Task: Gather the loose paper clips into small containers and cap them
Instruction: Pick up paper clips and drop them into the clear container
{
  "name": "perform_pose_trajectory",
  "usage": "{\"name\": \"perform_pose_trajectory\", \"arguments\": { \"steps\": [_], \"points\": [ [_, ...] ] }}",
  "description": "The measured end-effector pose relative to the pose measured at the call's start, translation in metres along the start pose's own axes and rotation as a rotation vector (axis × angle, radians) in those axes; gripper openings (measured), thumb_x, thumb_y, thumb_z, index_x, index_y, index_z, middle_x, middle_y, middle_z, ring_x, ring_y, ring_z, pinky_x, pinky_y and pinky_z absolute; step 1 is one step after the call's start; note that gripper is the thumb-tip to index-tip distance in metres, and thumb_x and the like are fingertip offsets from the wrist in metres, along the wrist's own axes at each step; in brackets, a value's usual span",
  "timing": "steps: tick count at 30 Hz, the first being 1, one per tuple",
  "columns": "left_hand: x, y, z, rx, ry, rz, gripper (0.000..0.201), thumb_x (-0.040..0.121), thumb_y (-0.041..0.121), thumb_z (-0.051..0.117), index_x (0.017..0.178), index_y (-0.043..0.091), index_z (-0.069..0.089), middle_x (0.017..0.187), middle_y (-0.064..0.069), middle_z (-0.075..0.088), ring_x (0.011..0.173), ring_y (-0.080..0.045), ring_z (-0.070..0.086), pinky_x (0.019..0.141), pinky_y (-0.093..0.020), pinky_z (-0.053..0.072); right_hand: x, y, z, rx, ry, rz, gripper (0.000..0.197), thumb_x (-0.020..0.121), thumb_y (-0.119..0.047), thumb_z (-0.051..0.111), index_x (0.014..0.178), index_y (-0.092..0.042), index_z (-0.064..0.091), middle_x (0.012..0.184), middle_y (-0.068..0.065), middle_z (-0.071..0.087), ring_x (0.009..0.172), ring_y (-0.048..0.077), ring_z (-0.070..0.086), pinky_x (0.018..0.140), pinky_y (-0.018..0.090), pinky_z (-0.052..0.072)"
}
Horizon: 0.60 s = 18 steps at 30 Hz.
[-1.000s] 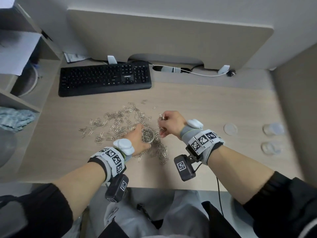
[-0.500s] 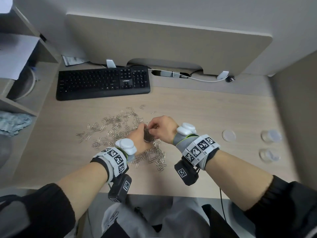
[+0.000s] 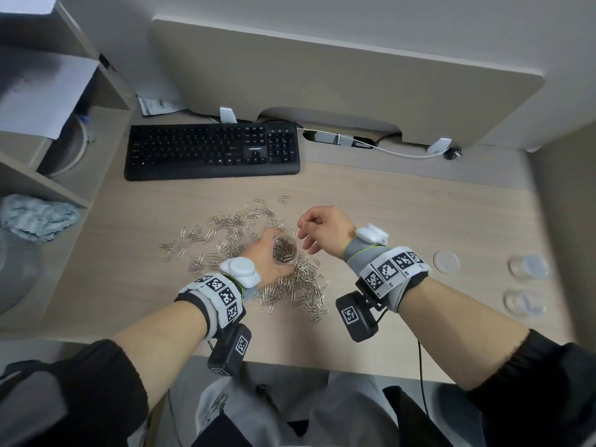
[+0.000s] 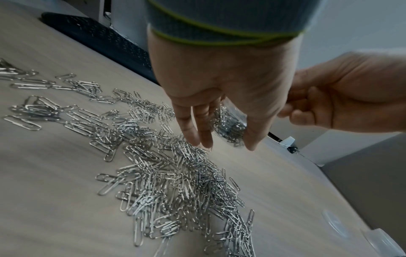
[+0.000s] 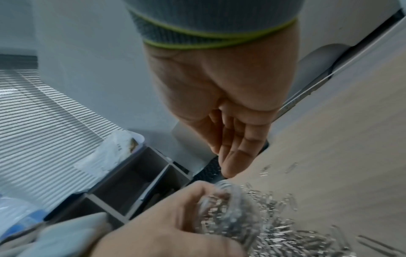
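Two hands: both meet at the frame's centre, above the clip pile.
Your left hand point(image 3: 263, 257): fingers curled round the small clear container point(image 3: 284, 251), gripping its wall.
Your right hand point(image 3: 323, 228): fingers loosely extended, holding nothing, just right of the container's rim.
Container: mouth faces up, long axis roughly upright, nearly full of clips.
Loose paper clips point(image 3: 292, 290): spread on the desk point(image 3: 403, 214), centre and centre-left.
Lid point(image 3: 446, 261): flat, right of frame, beside two capped containers point(image 3: 528, 266).
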State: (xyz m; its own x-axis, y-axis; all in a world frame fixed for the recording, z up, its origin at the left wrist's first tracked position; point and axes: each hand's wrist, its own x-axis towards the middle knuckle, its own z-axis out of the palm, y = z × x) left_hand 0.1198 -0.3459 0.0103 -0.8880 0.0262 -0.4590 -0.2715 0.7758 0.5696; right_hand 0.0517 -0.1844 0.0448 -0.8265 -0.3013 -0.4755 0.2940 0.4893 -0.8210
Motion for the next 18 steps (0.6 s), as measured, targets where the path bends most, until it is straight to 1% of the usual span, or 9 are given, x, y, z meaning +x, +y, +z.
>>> {"name": "perform_pose_trajectory", "arguments": {
  "steps": [1, 3, 5, 7, 8, 10, 12, 14, 18],
  "points": [
    [-0.001, -0.002, -0.002, 0.010, -0.006, -0.009, 0.075, 0.077, 0.035, 0.079, 0.136, 0.018, 0.036, 0.107, -0.006, 0.062, 0.089, -0.025, 0.060, 0.076, -0.034, 0.051, 0.004, 0.008, -0.003, -0.026, 0.021, 0.032, 0.024, 0.092, 0.002, 0.048, 0.078, -0.012, 0.061, 0.071, 0.010, 0.066, 0.051, 0.022, 0.063, 0.049, 0.030, 0.054],
    [-0.001, -0.010, -0.005, 0.016, -0.023, -0.034, 0.074, 0.079, 0.035, 0.077, 0.136, 0.017, 0.033, 0.097, -0.009, 0.064, 0.075, -0.024, 0.061, 0.066, -0.035, 0.052, 0.011, 0.026, -0.005, -0.125, 0.035, 0.127, 0.019, 0.092, -0.004, 0.049, 0.078, -0.012, 0.061, 0.074, 0.012, 0.067, 0.053, 0.024, 0.066, 0.053, 0.035, 0.059],
    [-0.003, -0.018, -0.008, 0.014, -0.031, -0.053, 0.074, 0.080, 0.036, 0.077, 0.136, 0.017, 0.033, 0.097, -0.013, 0.063, 0.068, -0.022, 0.057, 0.052, -0.028, 0.042, 0.013, 0.045, -0.007, -0.319, 0.014, 0.236, 0.013, 0.090, -0.018, 0.053, 0.084, -0.010, 0.062, 0.077, 0.014, 0.071, 0.060, 0.030, 0.071, 0.061, 0.045, 0.062],
    [-0.004, -0.026, -0.010, 0.008, -0.029, -0.067, 0.073, 0.079, 0.037, 0.078, 0.136, 0.018, 0.035, 0.103, -0.016, 0.063, 0.070, -0.024, 0.057, 0.048, -0.022, 0.034, 0.013, 0.062, -0.011, -0.630, -0.015, 0.314, 0.038, 0.085, -0.044, 0.057, 0.100, -0.009, 0.058, 0.085, 0.013, 0.071, 0.068, 0.030, 0.072, 0.068, 0.046, 0.061],
    [-0.005, -0.029, -0.011, 0.002, -0.027, -0.070, 0.072, 0.079, 0.038, 0.078, 0.134, 0.019, 0.036, 0.098, -0.013, 0.063, 0.066, -0.022, 0.056, 0.048, -0.025, 0.038, 0.013, 0.067, -0.011, -0.776, -0.032, 0.344, 0.053, 0.082, -0.057, 0.057, 0.107, -0.011, 0.053, 0.094, 0.012, 0.068, 0.074, 0.029, 0.070, 0.070, 0.043, 0.059],
    [-0.008, -0.036, -0.013, 0.000, -0.014, -0.078, 0.065, 0.080, 0.037, 0.077, 0.129, 0.022, 0.037, 0.078, -0.001, 0.058, 0.058, -0.017, 0.053, 0.051, -0.030, 0.044, 0.015, 0.077, -0.005, -0.945, -0.033, 0.378, 0.074, 0.076, -0.072, 0.056, 0.118, -0.013, 0.044, 0.109, 0.010, 0.056, 0.084, 0.029, 0.062, 0.065, 0.038, 0.051],
    [-0.010, -0.045, -0.013, 0.012, 0.001, -0.097, 0.066, 0.080, 0.037, 0.076, 0.129, 0.022, 0.036, 0.070, 0.003, 0.053, 0.054, -0.015, 0.049, 0.049, -0.028, 0.037, 0.018, 0.081, 0.010, -0.984, -0.035, 0.374, 0.085, 0.070, -0.077, 0.058, 0.124, -0.013, 0.041, 0.112, 0.011, 0.050, 0.090, 0.030, 0.057, 0.066, 0.038, 0.047],
    [-0.012, -0.054, -0.014, 0.005, 0.018, -0.126, 0.071, 0.078, 0.039, 0.077, 0.132, 0.020, 0.036, 0.073, 0.004, 0.053, 0.058, -0.014, 0.050, 0.051, -0.027, 0.035, 0.023, 0.078, 0.031, -0.982, -0.051, 0.318, 0.088, 0.071, -0.075, 0.062, 0.128, -0.012, 0.039, 0.117, 0.012, 0.049, 0.094, 0.029, 0.056, 0.071, 0.038, 0.047],
    [-0.018, -0.068, -0.015, -0.010, 0.018, -0.161, 0.073, 0.075, 0.040, 0.078, 0.133, 0.023, 0.036, 0.090, -0.003, 0.062, 0.076, -0.021, 0.060, 0.071, -0.036, 0.052, 0.028, 0.067, 0.077, -1.085, -0.095, 0.155, 0.086, 0.076, -0.065, 0.067, 0.131, -0.007, 0.036, 0.118, 0.013, 0.047, 0.086, 0.022, 0.054, 0.068, 0.034, 0.046]
  ]
}}
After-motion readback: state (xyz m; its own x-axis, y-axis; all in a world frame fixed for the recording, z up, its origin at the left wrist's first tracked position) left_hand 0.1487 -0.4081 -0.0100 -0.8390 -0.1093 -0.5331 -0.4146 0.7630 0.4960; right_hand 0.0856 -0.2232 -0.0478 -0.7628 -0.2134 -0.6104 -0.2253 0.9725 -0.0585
